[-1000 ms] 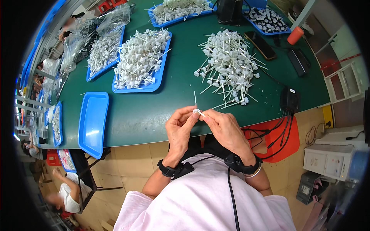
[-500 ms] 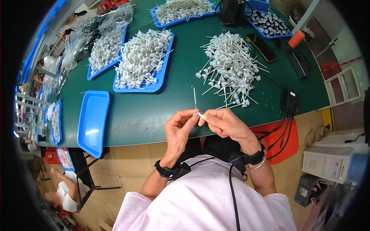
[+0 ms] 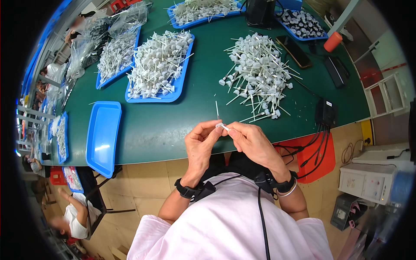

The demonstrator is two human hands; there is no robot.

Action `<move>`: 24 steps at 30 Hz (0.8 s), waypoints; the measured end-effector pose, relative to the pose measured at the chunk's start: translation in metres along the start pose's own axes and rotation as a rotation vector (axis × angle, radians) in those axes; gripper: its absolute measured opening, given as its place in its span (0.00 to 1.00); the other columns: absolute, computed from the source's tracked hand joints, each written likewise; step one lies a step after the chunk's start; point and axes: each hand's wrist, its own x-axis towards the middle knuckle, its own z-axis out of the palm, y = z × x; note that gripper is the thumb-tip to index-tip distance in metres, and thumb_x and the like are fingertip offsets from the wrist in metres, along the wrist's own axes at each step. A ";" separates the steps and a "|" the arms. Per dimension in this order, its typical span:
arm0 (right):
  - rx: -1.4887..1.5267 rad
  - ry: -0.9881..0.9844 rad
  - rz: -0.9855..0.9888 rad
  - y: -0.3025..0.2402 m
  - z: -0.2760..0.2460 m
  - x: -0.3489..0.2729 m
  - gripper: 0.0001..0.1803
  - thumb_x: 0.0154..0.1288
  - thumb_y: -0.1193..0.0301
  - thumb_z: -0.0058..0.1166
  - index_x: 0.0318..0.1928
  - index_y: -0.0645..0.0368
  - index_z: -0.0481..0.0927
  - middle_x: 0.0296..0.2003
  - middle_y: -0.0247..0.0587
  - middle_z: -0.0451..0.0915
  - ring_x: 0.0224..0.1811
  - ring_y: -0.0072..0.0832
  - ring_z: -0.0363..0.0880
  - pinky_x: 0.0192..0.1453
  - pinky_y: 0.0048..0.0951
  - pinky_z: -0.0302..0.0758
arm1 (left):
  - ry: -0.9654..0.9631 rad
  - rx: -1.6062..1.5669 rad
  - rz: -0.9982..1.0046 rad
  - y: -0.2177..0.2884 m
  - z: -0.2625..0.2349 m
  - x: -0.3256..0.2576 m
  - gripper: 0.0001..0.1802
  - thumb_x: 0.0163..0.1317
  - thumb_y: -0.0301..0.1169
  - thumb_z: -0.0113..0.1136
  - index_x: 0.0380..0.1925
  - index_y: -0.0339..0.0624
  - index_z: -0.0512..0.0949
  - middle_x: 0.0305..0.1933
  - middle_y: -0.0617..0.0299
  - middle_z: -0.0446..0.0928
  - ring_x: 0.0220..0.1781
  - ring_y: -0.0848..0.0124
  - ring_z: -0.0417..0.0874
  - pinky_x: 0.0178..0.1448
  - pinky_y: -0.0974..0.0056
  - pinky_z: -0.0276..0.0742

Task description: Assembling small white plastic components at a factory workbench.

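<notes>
Small white plastic piece (image 3: 222,126) pinched between fingertips of both hands, held above the near edge of the green surface (image 3: 164,125), just in front of the torso. Thin white stick (image 3: 217,110) rising upright from the pinch. Left hand (image 3: 202,145) with grip closed on the piece, thumb and forefinger together around its left end. Right hand (image 3: 251,143) with grip likewise clamped on its right end, fingertips touching those of the left. Black bands at both wrists, with a dark cable running down over the pink garment.

Loose heap of white stick parts (image 3: 258,76) lying directly on the surface beyond the right hand, well apart from it. Blue tray (image 3: 173,93) beyond the left hand, piled with similar white parts. Second blue tray (image 3: 102,138) to the left near the surface edge, nothing visible in it. Further blue trays of parts at the far side and far left. Clear plastic bags (image 3: 125,17) at the upper left. Two dark flat devices (image 3: 297,51) right of the heap. Black box (image 3: 326,113) with cables at the right edge, above a red stool (image 3: 320,158).
</notes>
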 end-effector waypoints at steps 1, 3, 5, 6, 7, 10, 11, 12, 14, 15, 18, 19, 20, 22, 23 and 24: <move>-0.003 -0.005 0.004 0.000 0.000 0.000 0.15 0.77 0.66 0.45 0.43 0.64 0.82 0.16 0.38 0.71 0.18 0.25 0.70 0.26 0.33 0.69 | 0.000 0.013 0.000 0.000 -0.001 0.000 0.10 0.66 0.20 0.63 0.47 0.31 0.81 0.41 0.53 0.86 0.43 0.71 0.87 0.52 0.69 0.81; -0.007 -0.015 0.013 0.001 0.000 0.001 0.15 0.77 0.67 0.45 0.42 0.64 0.82 0.16 0.37 0.71 0.18 0.24 0.71 0.26 0.32 0.69 | -0.006 0.033 0.017 0.000 -0.001 0.000 0.10 0.66 0.20 0.63 0.47 0.31 0.81 0.40 0.53 0.86 0.43 0.72 0.87 0.51 0.69 0.81; -0.007 -0.008 0.018 0.002 0.002 0.001 0.14 0.77 0.67 0.46 0.43 0.64 0.81 0.17 0.42 0.72 0.18 0.30 0.72 0.26 0.35 0.69 | -0.017 0.046 0.050 0.001 -0.001 -0.001 0.10 0.66 0.20 0.63 0.47 0.31 0.81 0.40 0.54 0.86 0.43 0.72 0.86 0.51 0.69 0.81; -0.010 -0.005 0.017 0.001 0.002 0.002 0.14 0.77 0.67 0.46 0.43 0.64 0.80 0.17 0.44 0.72 0.18 0.33 0.72 0.27 0.36 0.69 | -0.011 0.064 0.049 0.002 -0.001 0.001 0.10 0.66 0.21 0.63 0.46 0.31 0.82 0.40 0.54 0.86 0.42 0.72 0.86 0.51 0.69 0.81; -0.070 0.023 -0.021 0.000 0.003 0.003 0.14 0.77 0.67 0.46 0.44 0.64 0.80 0.18 0.47 0.72 0.19 0.37 0.73 0.27 0.38 0.69 | -0.006 0.082 0.047 0.002 -0.002 0.001 0.09 0.65 0.22 0.64 0.45 0.32 0.82 0.40 0.55 0.86 0.42 0.72 0.86 0.51 0.69 0.81; -0.185 0.075 -0.116 -0.001 0.007 0.000 0.12 0.77 0.66 0.46 0.45 0.63 0.77 0.21 0.56 0.72 0.23 0.53 0.74 0.28 0.46 0.67 | 0.020 0.071 0.035 0.004 0.000 0.004 0.10 0.65 0.23 0.65 0.45 0.32 0.82 0.40 0.56 0.86 0.42 0.72 0.86 0.50 0.69 0.81; -0.173 0.092 -0.098 -0.005 0.006 -0.002 0.12 0.77 0.66 0.46 0.44 0.63 0.77 0.21 0.55 0.72 0.23 0.52 0.74 0.28 0.46 0.67 | 0.031 0.057 0.030 0.006 0.000 0.004 0.10 0.65 0.23 0.65 0.45 0.32 0.82 0.40 0.56 0.86 0.42 0.72 0.86 0.49 0.69 0.80; -0.162 0.108 -0.073 -0.009 0.005 -0.006 0.12 0.77 0.67 0.46 0.44 0.63 0.77 0.20 0.55 0.72 0.23 0.52 0.75 0.28 0.46 0.67 | 0.029 0.048 0.016 0.006 0.000 0.005 0.10 0.64 0.23 0.65 0.45 0.32 0.82 0.40 0.55 0.86 0.42 0.72 0.86 0.49 0.69 0.80; -0.155 0.121 -0.049 -0.014 0.003 -0.009 0.11 0.77 0.67 0.46 0.44 0.62 0.77 0.20 0.54 0.72 0.24 0.51 0.76 0.28 0.46 0.67 | 0.024 0.031 -0.012 0.008 -0.001 0.007 0.10 0.64 0.24 0.65 0.44 0.32 0.82 0.40 0.55 0.86 0.41 0.72 0.86 0.48 0.69 0.80; -0.158 0.120 -0.046 -0.015 0.002 -0.011 0.11 0.77 0.67 0.46 0.44 0.62 0.77 0.20 0.53 0.72 0.24 0.51 0.76 0.28 0.46 0.68 | 0.024 0.018 -0.021 0.007 -0.001 0.008 0.10 0.64 0.24 0.65 0.44 0.32 0.82 0.40 0.55 0.86 0.41 0.72 0.86 0.48 0.69 0.81; -0.198 0.136 -0.079 -0.008 0.006 -0.013 0.11 0.77 0.67 0.46 0.46 0.61 0.77 0.20 0.53 0.73 0.24 0.51 0.76 0.28 0.45 0.68 | 0.017 -0.017 -0.042 0.005 -0.004 0.008 0.09 0.64 0.24 0.65 0.43 0.33 0.82 0.39 0.56 0.85 0.40 0.72 0.86 0.47 0.69 0.81; -0.216 0.144 -0.099 -0.006 0.007 -0.013 0.11 0.77 0.67 0.46 0.46 0.61 0.77 0.20 0.52 0.73 0.24 0.50 0.77 0.28 0.44 0.69 | 0.011 -0.026 -0.047 0.004 -0.005 0.009 0.09 0.64 0.24 0.65 0.43 0.33 0.82 0.39 0.57 0.85 0.40 0.72 0.86 0.47 0.68 0.81; -0.212 0.151 -0.110 -0.007 0.007 -0.013 0.10 0.77 0.67 0.46 0.47 0.61 0.77 0.20 0.52 0.73 0.24 0.50 0.77 0.28 0.44 0.69 | 0.006 -0.036 -0.051 0.003 -0.007 0.009 0.09 0.64 0.24 0.65 0.43 0.34 0.82 0.39 0.57 0.85 0.40 0.72 0.86 0.47 0.68 0.81; -0.206 0.160 -0.128 -0.009 0.008 -0.014 0.10 0.76 0.68 0.47 0.47 0.61 0.77 0.21 0.52 0.74 0.24 0.51 0.77 0.28 0.44 0.69 | 0.009 -0.036 -0.067 0.000 -0.009 0.011 0.09 0.64 0.25 0.65 0.43 0.34 0.83 0.39 0.59 0.85 0.41 0.72 0.86 0.46 0.69 0.82; -0.226 0.172 -0.138 -0.010 0.008 -0.014 0.10 0.76 0.68 0.48 0.47 0.61 0.77 0.22 0.52 0.75 0.25 0.51 0.77 0.28 0.45 0.69 | 0.011 -0.036 -0.075 -0.001 -0.010 0.012 0.09 0.65 0.26 0.65 0.43 0.35 0.83 0.38 0.59 0.85 0.41 0.73 0.86 0.45 0.69 0.82; -0.247 0.188 -0.147 -0.012 0.008 -0.014 0.09 0.76 0.68 0.49 0.47 0.61 0.76 0.24 0.52 0.76 0.26 0.51 0.78 0.29 0.45 0.69 | 0.008 -0.040 -0.101 0.001 -0.009 0.013 0.09 0.65 0.26 0.65 0.44 0.35 0.83 0.39 0.59 0.85 0.41 0.73 0.86 0.45 0.69 0.82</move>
